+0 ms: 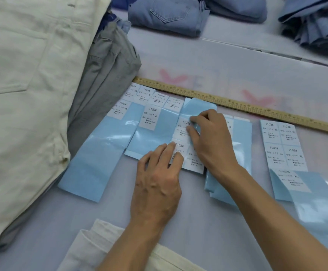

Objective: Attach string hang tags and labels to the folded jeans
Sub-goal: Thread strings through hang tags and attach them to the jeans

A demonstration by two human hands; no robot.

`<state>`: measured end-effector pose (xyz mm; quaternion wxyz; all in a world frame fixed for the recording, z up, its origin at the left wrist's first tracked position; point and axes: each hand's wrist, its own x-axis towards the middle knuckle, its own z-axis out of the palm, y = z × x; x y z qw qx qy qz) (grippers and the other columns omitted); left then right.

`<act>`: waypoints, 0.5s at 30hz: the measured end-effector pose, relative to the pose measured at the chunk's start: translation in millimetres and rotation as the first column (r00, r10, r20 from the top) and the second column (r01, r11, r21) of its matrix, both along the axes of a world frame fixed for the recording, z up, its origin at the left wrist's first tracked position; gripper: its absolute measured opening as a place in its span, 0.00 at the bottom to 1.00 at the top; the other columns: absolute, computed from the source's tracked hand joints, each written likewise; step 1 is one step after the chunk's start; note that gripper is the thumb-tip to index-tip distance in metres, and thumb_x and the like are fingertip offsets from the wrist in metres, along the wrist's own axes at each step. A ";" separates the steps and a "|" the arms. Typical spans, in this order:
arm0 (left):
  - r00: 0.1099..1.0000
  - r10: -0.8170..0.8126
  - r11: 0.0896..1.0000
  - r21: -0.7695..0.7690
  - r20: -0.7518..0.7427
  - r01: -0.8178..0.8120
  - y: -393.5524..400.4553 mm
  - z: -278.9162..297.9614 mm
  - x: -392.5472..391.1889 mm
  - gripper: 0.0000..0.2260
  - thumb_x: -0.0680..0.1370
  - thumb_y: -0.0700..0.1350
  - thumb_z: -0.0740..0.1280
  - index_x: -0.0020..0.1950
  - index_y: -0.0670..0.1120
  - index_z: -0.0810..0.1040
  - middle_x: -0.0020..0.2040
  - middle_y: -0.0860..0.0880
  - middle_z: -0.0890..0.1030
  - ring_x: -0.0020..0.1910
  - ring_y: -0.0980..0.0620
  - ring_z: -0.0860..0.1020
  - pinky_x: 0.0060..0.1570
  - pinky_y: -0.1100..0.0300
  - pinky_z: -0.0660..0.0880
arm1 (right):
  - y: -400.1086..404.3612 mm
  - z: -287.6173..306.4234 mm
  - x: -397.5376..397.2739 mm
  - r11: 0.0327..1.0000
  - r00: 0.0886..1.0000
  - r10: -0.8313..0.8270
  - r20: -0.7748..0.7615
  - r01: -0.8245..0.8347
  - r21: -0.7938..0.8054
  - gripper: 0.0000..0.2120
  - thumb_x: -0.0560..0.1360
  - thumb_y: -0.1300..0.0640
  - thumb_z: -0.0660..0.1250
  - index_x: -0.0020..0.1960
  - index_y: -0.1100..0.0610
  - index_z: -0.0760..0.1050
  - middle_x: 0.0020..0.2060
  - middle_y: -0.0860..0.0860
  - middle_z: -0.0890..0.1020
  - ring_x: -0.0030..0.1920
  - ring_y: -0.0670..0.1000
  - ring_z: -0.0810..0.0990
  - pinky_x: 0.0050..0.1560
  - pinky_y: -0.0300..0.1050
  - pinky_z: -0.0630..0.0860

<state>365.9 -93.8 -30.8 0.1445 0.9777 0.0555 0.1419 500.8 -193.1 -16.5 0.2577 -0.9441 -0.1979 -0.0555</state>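
Note:
Several blue backing sheets with white size labels lie side by side on the table. My left hand [157,184] presses straight fingers on the lower labels of the L sheet [193,163]. My right hand [210,137] pinches the edge of an upper white label [183,127] on that sheet between thumb and index finger. A folded cream pair of jeans [92,249] lies at the near edge, under my left forearm. No string hang tags are visible.
XS sheet [100,153] and S sheet [155,130] lie left, XL labels [284,145] right. A wooden ruler [257,107] runs behind them. A tall cream jeans stack [22,94] over grey jeans [104,75] fills the left. Blue jeans [169,14] lie at the back.

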 end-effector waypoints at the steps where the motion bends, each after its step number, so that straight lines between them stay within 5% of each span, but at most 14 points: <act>1: 1.000 0.001 1.000 -0.001 0.003 -0.001 -0.3 0.5 0.0 0.17 0.74 0.33 0.64 0.61 0.43 0.81 0.67 0.43 0.79 0.68 0.43 0.76 0.64 0.46 0.73 | -0.4 -1.6 -1.6 1.000 1.000 -0.006 0.013 0.005 0.010 0.10 0.79 0.58 0.69 0.57 0.63 0.81 0.52 0.56 0.77 0.54 0.57 0.73 0.54 0.41 0.66; 15: 1.000 0.019 1.000 -0.003 -0.013 -0.019 -1.5 2.6 -0.4 0.16 0.75 0.34 0.64 0.61 0.43 0.80 0.68 0.44 0.79 0.68 0.44 0.76 0.64 0.47 0.72 | 0.9 -8.8 -8.8 0.991 0.994 -0.088 0.060 0.081 0.110 0.12 0.78 0.58 0.70 0.58 0.64 0.79 0.53 0.56 0.75 0.54 0.55 0.73 0.55 0.35 0.61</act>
